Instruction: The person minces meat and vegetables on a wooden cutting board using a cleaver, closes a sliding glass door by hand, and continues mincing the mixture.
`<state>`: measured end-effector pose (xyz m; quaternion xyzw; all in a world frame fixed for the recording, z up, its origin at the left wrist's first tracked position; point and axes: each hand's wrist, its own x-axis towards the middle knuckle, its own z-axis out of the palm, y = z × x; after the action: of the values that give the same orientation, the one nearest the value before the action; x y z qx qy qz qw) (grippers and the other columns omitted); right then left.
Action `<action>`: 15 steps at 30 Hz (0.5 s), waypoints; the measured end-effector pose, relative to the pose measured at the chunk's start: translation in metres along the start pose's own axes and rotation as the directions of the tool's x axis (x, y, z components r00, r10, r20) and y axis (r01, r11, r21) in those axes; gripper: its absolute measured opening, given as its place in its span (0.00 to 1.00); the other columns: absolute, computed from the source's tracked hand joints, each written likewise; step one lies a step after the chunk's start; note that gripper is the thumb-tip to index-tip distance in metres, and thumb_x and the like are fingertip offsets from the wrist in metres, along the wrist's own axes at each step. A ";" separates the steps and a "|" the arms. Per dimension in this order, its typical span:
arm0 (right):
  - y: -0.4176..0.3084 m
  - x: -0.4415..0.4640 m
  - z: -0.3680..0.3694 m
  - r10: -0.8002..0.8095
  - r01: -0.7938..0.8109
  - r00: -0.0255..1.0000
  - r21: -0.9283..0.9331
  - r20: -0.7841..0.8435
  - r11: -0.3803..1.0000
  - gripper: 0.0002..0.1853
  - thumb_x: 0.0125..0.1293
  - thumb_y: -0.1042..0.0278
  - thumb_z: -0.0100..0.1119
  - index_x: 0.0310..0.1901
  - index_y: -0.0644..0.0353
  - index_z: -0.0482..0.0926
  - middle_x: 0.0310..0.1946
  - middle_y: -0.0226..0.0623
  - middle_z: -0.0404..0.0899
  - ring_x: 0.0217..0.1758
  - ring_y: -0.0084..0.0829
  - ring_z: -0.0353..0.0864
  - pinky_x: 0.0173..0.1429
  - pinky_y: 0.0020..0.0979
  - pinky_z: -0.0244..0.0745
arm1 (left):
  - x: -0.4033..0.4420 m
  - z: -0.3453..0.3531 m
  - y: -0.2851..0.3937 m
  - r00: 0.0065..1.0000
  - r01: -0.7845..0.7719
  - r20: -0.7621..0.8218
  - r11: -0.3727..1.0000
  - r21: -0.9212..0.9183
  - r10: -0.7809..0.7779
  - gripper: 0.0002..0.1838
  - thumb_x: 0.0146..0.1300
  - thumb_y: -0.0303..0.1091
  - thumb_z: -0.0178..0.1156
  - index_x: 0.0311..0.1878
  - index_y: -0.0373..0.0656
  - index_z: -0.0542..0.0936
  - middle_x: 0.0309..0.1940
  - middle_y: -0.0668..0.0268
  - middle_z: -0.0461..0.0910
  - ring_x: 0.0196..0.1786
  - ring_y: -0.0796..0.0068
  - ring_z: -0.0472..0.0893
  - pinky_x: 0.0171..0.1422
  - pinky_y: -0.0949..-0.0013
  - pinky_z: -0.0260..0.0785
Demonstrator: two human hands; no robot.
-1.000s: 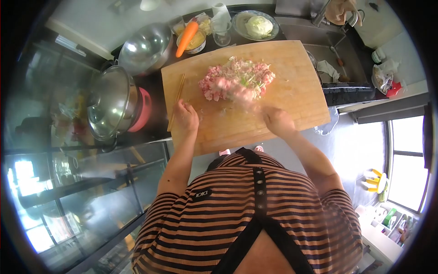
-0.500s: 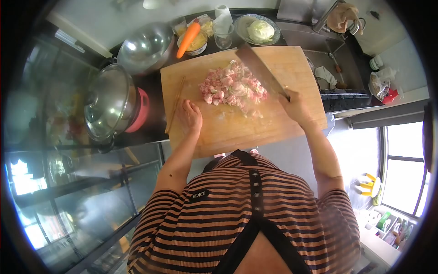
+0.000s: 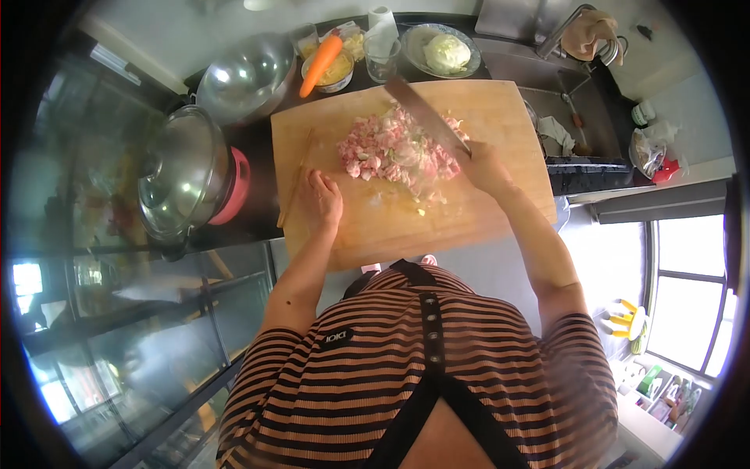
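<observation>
Gripping a big knife (image 3: 427,113) by its handle, the right hand (image 3: 487,166) is closed, near the middle of the frame in the head view. The blade points to the upper left and lies over the right part of the chopped meat (image 3: 391,144); if it touches the meat, I cannot tell. The meat is in one loose pile on the wooden board (image 3: 476,227), in the upper middle of the frame, with small pale pieces below it. The left hand (image 3: 324,200) holds nothing; it rests at the left side of the board, its fingers a little bent, just beside the chopsticks (image 3: 297,178). The board is on the dark desk (image 3: 262,160). Behind the board, at the top of the frame, a carrot (image 3: 321,67) lies across a bowl (image 3: 336,80), a clear glass (image 3: 382,61) stands beside it, and a cabbage (image 3: 447,54) is on a plate (image 3: 417,64). At the left is a pot (image 3: 181,172) with a lid, and at the upper right a sink (image 3: 547,78).
</observation>
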<state>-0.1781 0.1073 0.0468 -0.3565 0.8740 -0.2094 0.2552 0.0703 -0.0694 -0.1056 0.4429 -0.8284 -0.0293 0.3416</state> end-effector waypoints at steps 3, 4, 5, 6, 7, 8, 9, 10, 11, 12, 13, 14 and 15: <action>-0.014 -0.005 0.001 -0.117 0.130 0.988 0.137 -0.102 0.982 0.15 0.61 0.55 0.50 0.41 0.54 0.79 0.31 0.49 0.79 0.37 0.48 0.79 0.43 0.41 0.73 | 0.001 -0.004 0.004 1.000 0.012 -0.010 1.000 -0.004 -0.012 0.08 0.57 0.30 0.52 0.39 0.38 0.71 0.43 0.54 0.72 0.46 0.51 0.73 0.48 0.53 0.65; -0.001 0.002 0.018 -0.080 0.085 0.996 0.105 -0.046 0.991 0.15 0.61 0.55 0.50 0.41 0.55 0.79 0.31 0.49 0.79 0.37 0.48 0.79 0.43 0.41 0.73 | 0.002 -0.004 0.002 1.000 0.016 0.010 1.000 0.008 -0.016 0.09 0.58 0.31 0.52 0.40 0.37 0.71 0.44 0.54 0.72 0.47 0.52 0.73 0.49 0.53 0.65; 0.024 0.013 0.049 -0.038 0.037 0.999 0.072 0.007 0.997 0.15 0.61 0.56 0.50 0.41 0.56 0.79 0.31 0.49 0.79 0.37 0.48 0.78 0.43 0.41 0.72 | 0.001 -0.004 0.001 0.999 0.017 0.034 1.000 0.018 -0.017 0.10 0.58 0.31 0.51 0.41 0.37 0.71 0.45 0.55 0.72 0.48 0.53 0.72 0.50 0.53 0.65; 0.029 0.012 0.058 0.008 -0.010 0.998 0.035 0.058 0.999 0.15 0.61 0.56 0.50 0.41 0.56 0.79 0.32 0.49 0.79 0.37 0.48 0.78 0.43 0.41 0.72 | -0.002 -0.003 0.000 0.999 0.023 0.041 1.000 0.018 -0.024 0.10 0.58 0.32 0.51 0.41 0.37 0.71 0.45 0.55 0.72 0.48 0.53 0.73 0.50 0.54 0.64; 0.036 0.013 0.056 0.027 -0.027 0.997 -0.013 0.074 1.000 0.16 0.62 0.56 0.50 0.42 0.57 0.79 0.32 0.49 0.79 0.38 0.47 0.78 0.44 0.42 0.72 | -0.003 -0.003 -0.001 0.999 0.028 0.042 0.999 0.017 -0.028 0.10 0.58 0.32 0.51 0.41 0.37 0.71 0.45 0.55 0.72 0.48 0.53 0.73 0.50 0.54 0.64; 0.041 0.023 0.051 -0.010 0.012 0.998 -0.027 0.065 1.000 0.16 0.62 0.56 0.50 0.41 0.58 0.79 0.32 0.49 0.79 0.37 0.47 0.78 0.44 0.42 0.72 | 0.000 0.001 -0.001 0.999 0.039 0.034 0.999 0.014 -0.039 0.10 0.58 0.32 0.51 0.41 0.37 0.71 0.45 0.55 0.73 0.48 0.53 0.73 0.50 0.54 0.64; 0.041 0.024 0.047 -0.038 0.040 0.997 -0.038 0.073 0.998 0.15 0.62 0.56 0.50 0.41 0.58 0.79 0.32 0.49 0.79 0.37 0.47 0.79 0.44 0.42 0.72 | -0.002 0.001 -0.001 0.999 0.042 0.026 0.999 0.021 -0.043 0.10 0.58 0.32 0.51 0.41 0.38 0.72 0.45 0.55 0.73 0.48 0.53 0.73 0.50 0.54 0.64; 0.034 0.016 0.042 -0.056 0.059 0.995 -0.043 0.082 0.997 0.15 0.62 0.56 0.50 0.40 0.59 0.79 0.31 0.49 0.79 0.37 0.46 0.79 0.44 0.43 0.72 | -0.004 -0.001 -0.001 0.999 0.040 0.026 0.999 0.028 -0.040 0.10 0.59 0.32 0.51 0.41 0.38 0.72 0.45 0.55 0.73 0.47 0.53 0.72 0.50 0.54 0.64; 0.026 0.013 0.032 -0.076 0.076 0.996 -0.008 0.056 0.997 0.16 0.62 0.55 0.51 0.40 0.59 0.79 0.31 0.50 0.79 0.37 0.46 0.79 0.44 0.43 0.72 | 0.000 0.001 0.000 0.999 0.037 0.012 0.999 0.030 -0.037 0.10 0.59 0.32 0.51 0.41 0.38 0.72 0.45 0.55 0.73 0.47 0.53 0.72 0.50 0.54 0.64; 0.004 0.003 0.014 -0.097 0.096 0.995 0.023 0.032 0.995 0.16 0.62 0.55 0.51 0.39 0.59 0.79 0.31 0.50 0.79 0.37 0.46 0.79 0.44 0.43 0.72 | 0.002 0.002 0.000 0.999 0.042 0.017 0.999 0.015 -0.042 0.10 0.59 0.32 0.51 0.41 0.38 0.72 0.45 0.55 0.73 0.48 0.53 0.72 0.50 0.53 0.64; -0.015 -0.007 0.003 -0.114 0.113 0.993 0.054 0.011 0.992 0.16 0.62 0.54 0.51 0.38 0.59 0.78 0.31 0.50 0.79 0.38 0.45 0.79 0.44 0.43 0.72 | 0.001 0.002 0.000 0.998 0.048 0.027 0.999 0.001 -0.048 0.10 0.59 0.32 0.51 0.41 0.38 0.72 0.45 0.55 0.73 0.48 0.52 0.72 0.51 0.53 0.64; -0.029 -0.013 0.000 -0.123 0.124 0.992 0.066 -0.019 0.990 0.16 0.62 0.54 0.51 0.38 0.59 0.78 0.31 0.50 0.79 0.38 0.46 0.79 0.44 0.43 0.72 | 0.000 0.001 0.000 0.998 0.052 0.037 0.999 -0.012 -0.051 0.10 0.59 0.32 0.51 0.41 0.38 0.71 0.45 0.55 0.73 0.48 0.52 0.72 0.51 0.53 0.64; -0.042 -0.018 -0.002 -0.133 0.136 0.990 0.079 -0.051 0.988 0.16 0.62 0.53 0.51 0.37 0.59 0.78 0.31 0.50 0.79 0.38 0.46 0.79 0.44 0.43 0.72 | 0.001 -0.001 0.002 0.998 0.051 0.040 0.999 0.002 -0.051 0.10 0.59 0.33 0.51 0.41 0.38 0.71 0.46 0.55 0.72 0.48 0.52 0.72 0.51 0.53 0.64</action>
<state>-0.1464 0.0927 0.0767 -0.3990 0.8442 -0.2699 0.2351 0.0693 -0.0684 -0.1038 0.4635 -0.8234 -0.0466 0.3240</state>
